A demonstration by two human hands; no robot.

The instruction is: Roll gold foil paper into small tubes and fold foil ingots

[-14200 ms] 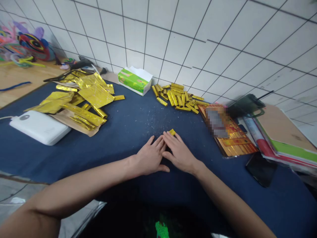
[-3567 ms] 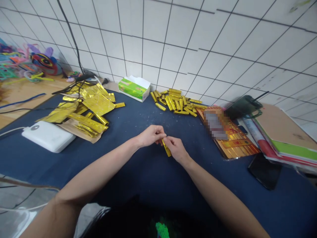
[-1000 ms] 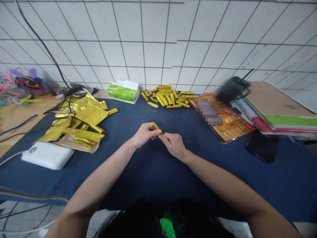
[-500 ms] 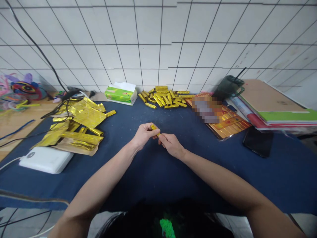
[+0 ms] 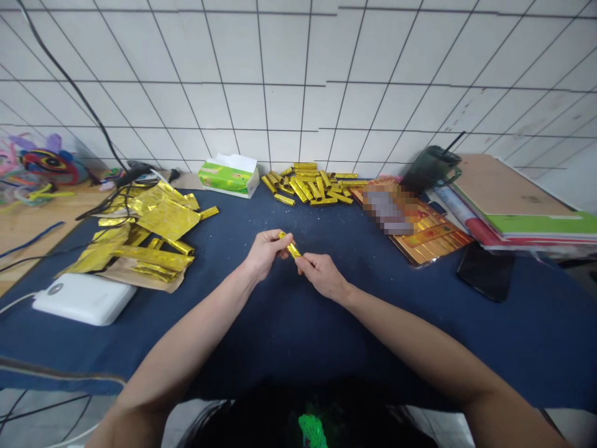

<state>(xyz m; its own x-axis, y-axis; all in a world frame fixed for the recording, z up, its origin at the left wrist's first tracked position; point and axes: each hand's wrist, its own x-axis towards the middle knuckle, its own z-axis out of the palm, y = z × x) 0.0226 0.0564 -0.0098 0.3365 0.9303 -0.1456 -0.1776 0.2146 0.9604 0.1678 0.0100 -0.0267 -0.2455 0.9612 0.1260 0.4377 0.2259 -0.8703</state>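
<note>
Between my two hands, over the middle of the dark blue cloth (image 5: 280,330), is a small gold foil paper roll (image 5: 293,250). My left hand (image 5: 267,252) pinches its upper end between thumb and fingers. The lower end sits in the fingertips of my right hand (image 5: 323,272), which is closed. The roll slants down to the right, and its ends are partly covered by my fingers. Beyond my hands, against the wall, lies a heap of similar gold rolls (image 5: 310,186). Loose gold foil sheets (image 5: 170,218) and strips are piled on the left.
A green tissue pack (image 5: 228,177) stands by the tiled wall. At left lies a white power bank (image 5: 88,300) with a cable. On the right are an orange-gold packet (image 5: 429,239), a dark mug (image 5: 431,168), a black phone (image 5: 485,272) and stacked folders (image 5: 517,186).
Much earlier my hands lay flat together over a gold piece; since then they have lifted and pinched the roll. In the last second my hands have drawn slightly apart, showing more of it.
</note>
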